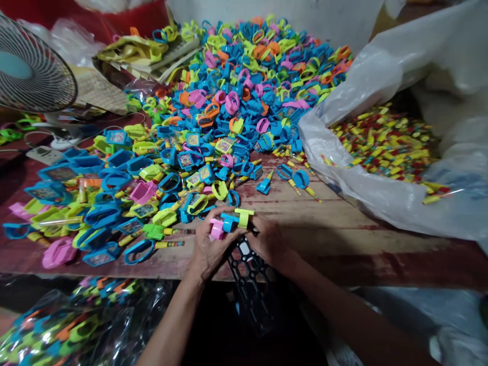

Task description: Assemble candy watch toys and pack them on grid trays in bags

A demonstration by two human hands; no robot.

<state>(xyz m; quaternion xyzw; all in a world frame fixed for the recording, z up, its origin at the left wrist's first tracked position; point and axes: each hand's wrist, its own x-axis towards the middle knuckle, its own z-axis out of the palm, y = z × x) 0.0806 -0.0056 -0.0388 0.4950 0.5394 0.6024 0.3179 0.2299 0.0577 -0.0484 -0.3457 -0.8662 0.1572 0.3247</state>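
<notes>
At the table's front edge my left hand [209,245] is closed around a short row of plastic toy watches: a pink toy watch [217,230], a blue toy watch [229,222] and a yellow-green toy watch [244,218]. My right hand [270,243] is closed at the row's right end, by the yellow-green one; its fingertips are partly hidden. Just below both hands is a black lattice object [249,274] with a white patch; I cannot tell what it is. Left of my hands lie loose toy watches [102,216], some with small candy tubes [170,244].
A big heap of coloured toy watches [244,91] covers the table's back. On the right, an open white plastic bag [343,188] holds many yellow and red candy tubes [385,145]. A fan [34,66] stands at left. Bagged toy watches [49,330] lie below the table edge.
</notes>
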